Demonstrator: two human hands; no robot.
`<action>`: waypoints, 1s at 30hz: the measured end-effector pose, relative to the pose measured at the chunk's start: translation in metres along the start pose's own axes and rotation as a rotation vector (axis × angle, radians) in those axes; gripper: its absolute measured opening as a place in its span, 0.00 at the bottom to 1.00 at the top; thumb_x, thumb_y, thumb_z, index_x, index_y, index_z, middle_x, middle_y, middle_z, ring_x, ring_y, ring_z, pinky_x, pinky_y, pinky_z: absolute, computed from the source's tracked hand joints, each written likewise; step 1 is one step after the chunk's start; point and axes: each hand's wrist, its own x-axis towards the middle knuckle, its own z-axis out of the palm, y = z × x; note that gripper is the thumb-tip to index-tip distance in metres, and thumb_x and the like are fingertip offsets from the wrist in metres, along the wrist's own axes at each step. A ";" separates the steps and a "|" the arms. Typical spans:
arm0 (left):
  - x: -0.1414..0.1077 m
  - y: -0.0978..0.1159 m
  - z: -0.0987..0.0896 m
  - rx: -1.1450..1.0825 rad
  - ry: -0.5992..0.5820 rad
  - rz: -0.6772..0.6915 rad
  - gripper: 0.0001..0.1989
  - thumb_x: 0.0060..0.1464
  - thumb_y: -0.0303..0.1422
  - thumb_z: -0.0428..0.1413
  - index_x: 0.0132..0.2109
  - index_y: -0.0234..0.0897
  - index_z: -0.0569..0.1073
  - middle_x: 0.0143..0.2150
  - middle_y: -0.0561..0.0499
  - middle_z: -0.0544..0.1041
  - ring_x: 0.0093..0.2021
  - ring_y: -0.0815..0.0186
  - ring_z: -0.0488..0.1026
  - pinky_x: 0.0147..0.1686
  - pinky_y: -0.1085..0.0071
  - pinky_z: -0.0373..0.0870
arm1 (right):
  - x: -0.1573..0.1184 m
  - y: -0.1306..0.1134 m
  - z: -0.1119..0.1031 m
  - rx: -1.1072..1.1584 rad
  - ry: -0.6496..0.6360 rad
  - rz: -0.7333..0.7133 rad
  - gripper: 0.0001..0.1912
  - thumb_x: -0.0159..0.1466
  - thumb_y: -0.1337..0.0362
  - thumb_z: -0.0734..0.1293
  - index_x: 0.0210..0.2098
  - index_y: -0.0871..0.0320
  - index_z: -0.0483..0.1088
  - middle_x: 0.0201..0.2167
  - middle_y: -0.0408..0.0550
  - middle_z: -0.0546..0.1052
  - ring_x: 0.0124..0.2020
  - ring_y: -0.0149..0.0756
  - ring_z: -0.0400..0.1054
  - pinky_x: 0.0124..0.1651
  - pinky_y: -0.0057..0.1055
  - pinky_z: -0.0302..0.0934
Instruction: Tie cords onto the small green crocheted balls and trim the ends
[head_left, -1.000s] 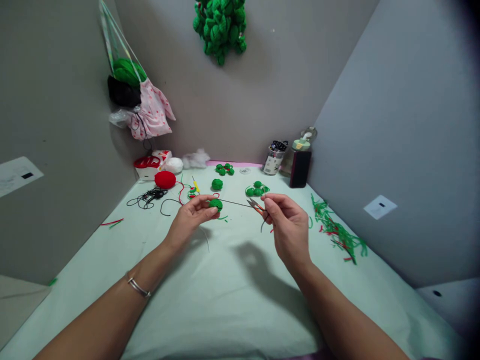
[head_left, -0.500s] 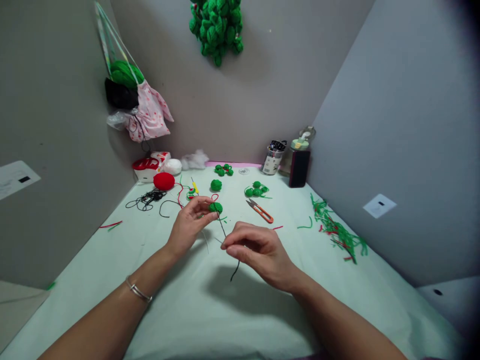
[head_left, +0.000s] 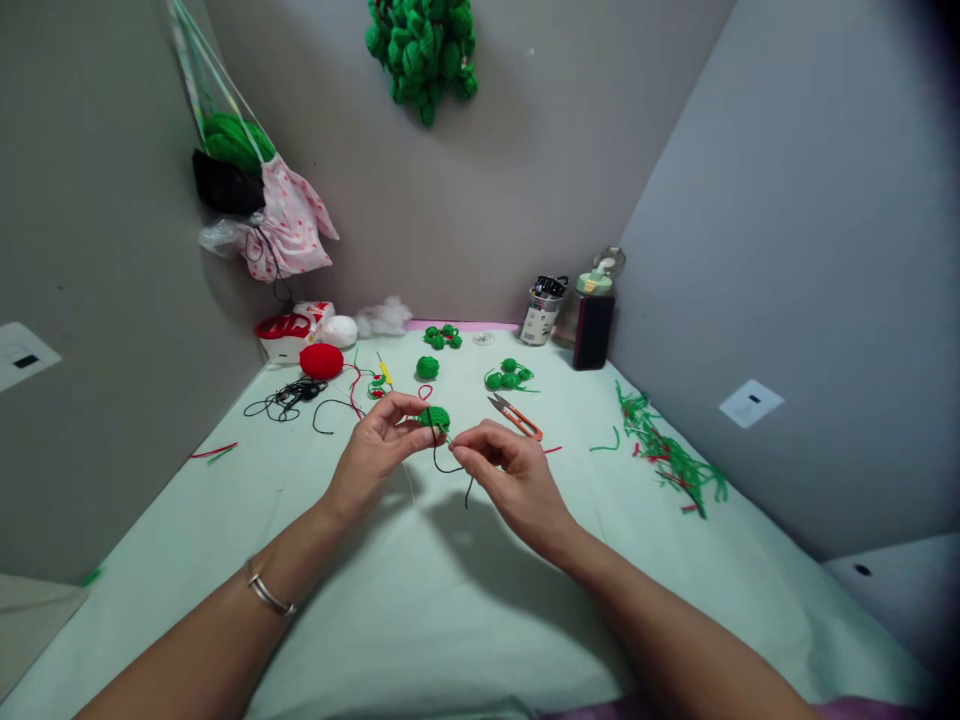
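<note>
A small green crocheted ball is pinched between the thumb and fingers of my left hand, above the table. Close beside it, my right hand pinches a thin sewing needle, its tip at the ball; whether it has gone in is too small to tell. Black yarn crosses the front of the ball, loops below it and runs to my right fingers, with a loose tail hanging under them. A red yarn loop shows just behind the ball.
Orange thread snips lie beyond my right hand. Green crocheted pieces, a red yarn ball, tangled black yarn and a yellow crochet hook lie farther back. Yarn scraps are at right, near a phone.
My right hand has moved up and closer to the ball with the needle. The black yarn, taut before, now hangs in a slack loop. The view has shifted slightly.
</note>
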 end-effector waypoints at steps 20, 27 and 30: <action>0.000 -0.004 0.002 0.023 -0.010 0.027 0.13 0.50 0.29 0.65 0.40 0.38 0.70 0.39 0.53 0.76 0.40 0.67 0.75 0.43 0.68 0.71 | -0.001 -0.001 0.002 0.016 0.020 0.007 0.06 0.63 0.66 0.66 0.31 0.60 0.73 0.26 0.42 0.69 0.27 0.28 0.60 0.30 0.27 0.54; 0.000 -0.004 0.002 0.055 0.033 0.041 0.14 0.48 0.30 0.66 0.40 0.38 0.70 0.39 0.53 0.75 0.41 0.66 0.74 0.45 0.66 0.70 | -0.001 -0.005 0.001 -0.002 0.013 0.019 0.07 0.63 0.66 0.66 0.29 0.60 0.72 0.24 0.41 0.68 0.26 0.28 0.58 0.29 0.27 0.54; -0.001 -0.002 0.002 0.069 0.031 0.047 0.14 0.49 0.31 0.66 0.40 0.39 0.71 0.40 0.53 0.75 0.40 0.66 0.74 0.44 0.66 0.69 | -0.001 -0.003 0.001 0.003 0.000 0.032 0.06 0.63 0.66 0.66 0.30 0.60 0.72 0.24 0.41 0.68 0.26 0.28 0.58 0.30 0.27 0.54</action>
